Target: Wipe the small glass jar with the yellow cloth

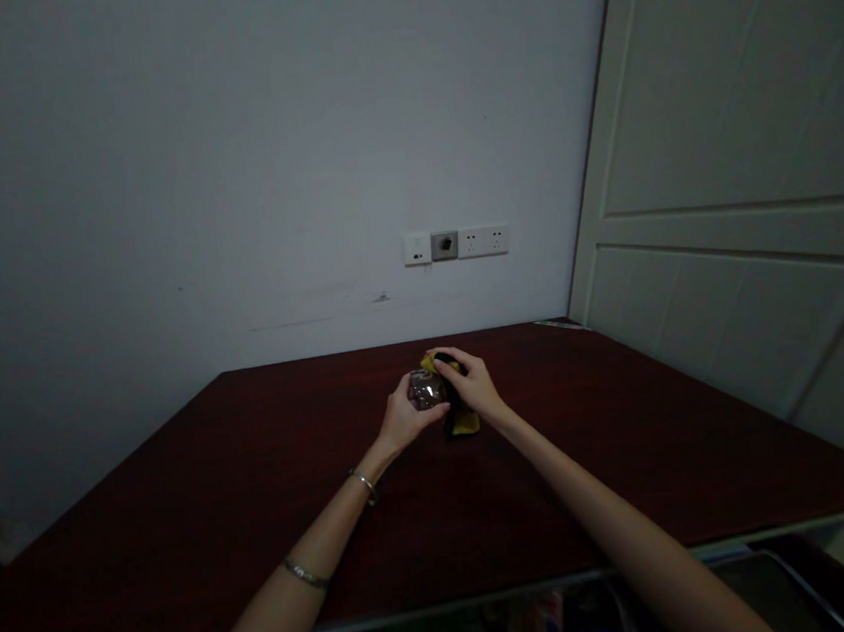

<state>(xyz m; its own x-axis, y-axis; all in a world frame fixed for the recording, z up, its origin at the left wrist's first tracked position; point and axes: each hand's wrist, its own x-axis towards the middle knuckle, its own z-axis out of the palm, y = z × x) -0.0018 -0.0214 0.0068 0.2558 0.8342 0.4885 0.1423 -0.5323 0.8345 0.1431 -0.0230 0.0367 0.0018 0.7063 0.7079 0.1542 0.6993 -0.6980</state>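
Cupping glass vessel (427, 390), left hand (404, 418) half-curled; right hand (476, 387) pinching yellow-black cloth (466, 423).

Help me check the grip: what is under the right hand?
Parts of a yellow-and-black cloth show under the right hand, next to the clear rounded object. What the hand itself covers cannot be seen.

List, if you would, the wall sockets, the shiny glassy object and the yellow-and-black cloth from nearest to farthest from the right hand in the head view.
1. Yellow-and-black cloth: in the right hand.
2. Shiny glassy object: just left of the right hand, held by the left hand.
3. Wall sockets: beyond both hands, on the back wall.
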